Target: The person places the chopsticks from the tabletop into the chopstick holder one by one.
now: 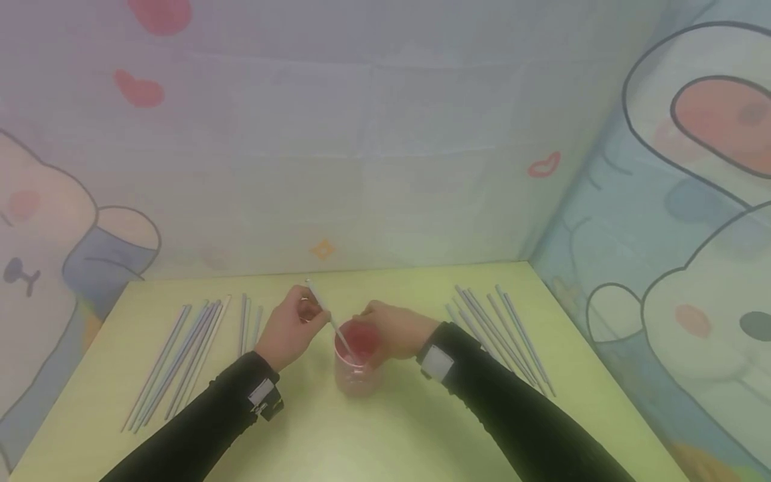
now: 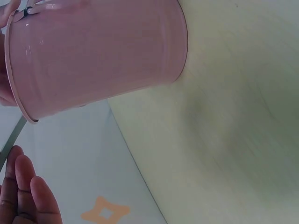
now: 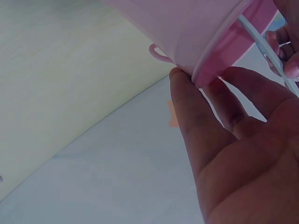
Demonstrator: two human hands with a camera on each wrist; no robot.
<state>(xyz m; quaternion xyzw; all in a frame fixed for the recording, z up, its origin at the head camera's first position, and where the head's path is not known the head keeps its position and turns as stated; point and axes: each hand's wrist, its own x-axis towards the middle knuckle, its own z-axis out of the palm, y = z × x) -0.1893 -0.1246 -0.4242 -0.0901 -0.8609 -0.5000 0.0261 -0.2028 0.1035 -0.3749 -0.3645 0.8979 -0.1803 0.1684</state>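
A pink metal bucket (image 1: 355,383) stands upright on the table, between my hands. Thumb and fingers of my left hand (image 1: 290,329) pinch a thin pale stick (image 1: 340,337) near its middle, above and left of the bucket. The stick slants down to the right, its lower end inside the bucket. My right hand (image 1: 397,331) holds the bucket by its far right rim. In the right wrist view, one finger (image 3: 191,112) lies outside the rim beside a small pink loop (image 3: 159,53), and others reach over the inside. The bucket's bottom inside is hidden.
Several pale sticks (image 1: 181,363) lie in a row at the table's left, with a few shorter-looking ones (image 1: 243,325) nearer my left hand. More sticks (image 1: 527,343) lie at the right, partly behind my right sleeve (image 1: 482,395). A printed cloth (image 1: 361,167) hangs behind the pale yellow table (image 1: 337,448).
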